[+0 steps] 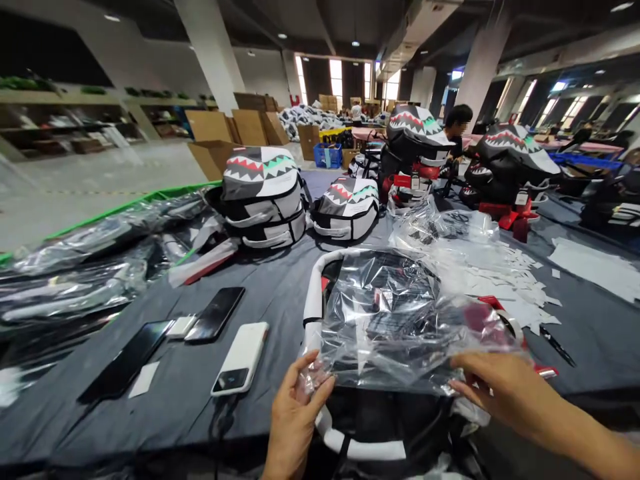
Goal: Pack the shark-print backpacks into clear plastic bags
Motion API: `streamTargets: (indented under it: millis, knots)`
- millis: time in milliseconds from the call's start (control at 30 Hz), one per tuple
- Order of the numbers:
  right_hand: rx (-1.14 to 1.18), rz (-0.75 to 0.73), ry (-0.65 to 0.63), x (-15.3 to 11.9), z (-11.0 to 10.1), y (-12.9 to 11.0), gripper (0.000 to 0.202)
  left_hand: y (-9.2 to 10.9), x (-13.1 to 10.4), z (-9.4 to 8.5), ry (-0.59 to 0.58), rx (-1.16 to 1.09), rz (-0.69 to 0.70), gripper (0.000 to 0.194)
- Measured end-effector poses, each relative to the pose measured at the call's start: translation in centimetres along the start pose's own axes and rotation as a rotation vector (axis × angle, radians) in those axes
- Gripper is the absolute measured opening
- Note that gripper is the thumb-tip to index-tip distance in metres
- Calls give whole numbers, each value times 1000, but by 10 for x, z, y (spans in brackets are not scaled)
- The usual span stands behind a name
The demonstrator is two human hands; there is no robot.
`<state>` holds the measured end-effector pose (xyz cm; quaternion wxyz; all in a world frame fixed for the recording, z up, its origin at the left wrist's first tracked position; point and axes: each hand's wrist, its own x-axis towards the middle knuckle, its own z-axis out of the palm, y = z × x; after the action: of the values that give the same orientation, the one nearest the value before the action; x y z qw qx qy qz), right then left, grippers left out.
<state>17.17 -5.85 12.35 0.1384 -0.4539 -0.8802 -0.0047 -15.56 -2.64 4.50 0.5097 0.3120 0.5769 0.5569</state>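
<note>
A clear plastic bag (385,333) lies partly over a black backpack (385,413) with white-wrapped straps, close in front of me. At the bag's left edge, my left hand (299,407) pinches the plastic between thumb and fingers. On the opposite side my right hand (493,383) has its fingers closed on the plastic near the bag's right edge. The plastic is stretched between both hands, wrinkled and shiny. Dark straps and mesh show through it. The backpack's lower part hangs at the table's front edge, partly in shadow.
Two phones (216,315) and a white power bank (241,360) lie left on the grey-covered table. Stacked shark-mouth backpacks (265,200) stand behind. Bagged packs (75,287) fill the left. White paper slips (510,273), a pen (557,345) and a tape roll (511,327) lie right. A person sits farther back.
</note>
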Motion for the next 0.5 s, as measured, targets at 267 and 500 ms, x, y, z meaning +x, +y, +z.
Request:
streamTargets:
  millis: [267,500]
  knots:
    - [-534,37,581,61,13,-2,42,-6,2,-14,172,177,83,66]
    - [-538,350,425,3,31,46,22,-31,38,-52,284,637,467,66]
